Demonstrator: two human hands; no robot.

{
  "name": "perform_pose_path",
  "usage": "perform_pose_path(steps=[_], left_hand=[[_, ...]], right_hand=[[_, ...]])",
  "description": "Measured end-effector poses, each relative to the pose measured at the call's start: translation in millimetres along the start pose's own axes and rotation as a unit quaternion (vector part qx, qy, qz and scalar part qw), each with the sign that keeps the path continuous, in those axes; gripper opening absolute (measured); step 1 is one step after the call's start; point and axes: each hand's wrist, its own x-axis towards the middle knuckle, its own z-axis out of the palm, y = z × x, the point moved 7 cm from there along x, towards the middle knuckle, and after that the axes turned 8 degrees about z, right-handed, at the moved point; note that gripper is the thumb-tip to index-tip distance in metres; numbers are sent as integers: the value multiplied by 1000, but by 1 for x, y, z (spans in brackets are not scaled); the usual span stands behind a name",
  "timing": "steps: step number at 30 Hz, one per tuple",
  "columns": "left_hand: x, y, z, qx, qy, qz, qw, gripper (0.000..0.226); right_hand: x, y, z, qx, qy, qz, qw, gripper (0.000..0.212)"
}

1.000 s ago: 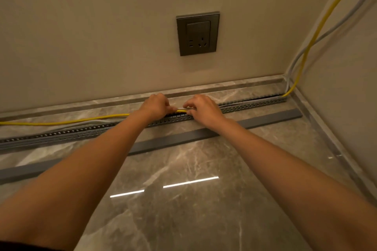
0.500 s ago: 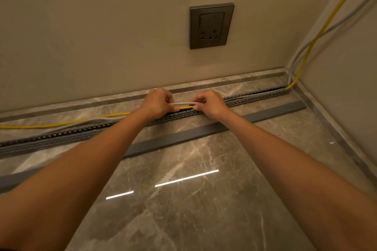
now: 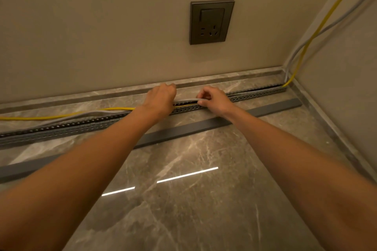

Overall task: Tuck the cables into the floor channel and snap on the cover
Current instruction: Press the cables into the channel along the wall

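Note:
A grey slotted floor channel (image 3: pixel 61 128) runs along the base of the back wall from the left edge to the right corner. A yellow cable (image 3: pixel 61 115) and a grey cable (image 3: pixel 89 113) lie outside it on the left and climb the right corner. Both hands are at the channel's middle. My left hand (image 3: pixel 161 99) and my right hand (image 3: pixel 214 99) each pinch the grey cable, and a short stretch of it spans between them just above the channel. The flat grey cover strip (image 3: pixel 204 126) lies loose on the floor in front of the channel.
A dark wall socket (image 3: pixel 212 22) sits on the back wall above the hands. A side wall closes the right. Stone skirting runs along both walls. The polished marble floor (image 3: pixel 183 199) spreads in front, with light reflections.
Both hands have lifted slightly and shifted with the view; the grey cable now spans between them above the channel. The camera has turned left, so the socket sits further right.

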Motion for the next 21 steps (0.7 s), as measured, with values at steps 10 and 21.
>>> perform_pose_path(steps=[10, 21], left_hand=[[-11, 21, 7, 39, 12, 62, 997, 20], [-10, 44, 13, 142, 44, 124, 981, 26]], right_hand=[[5, 3, -3, 4, 5, -13, 1000, 14], [-8, -5, -5, -158, 84, -91, 980, 21]])
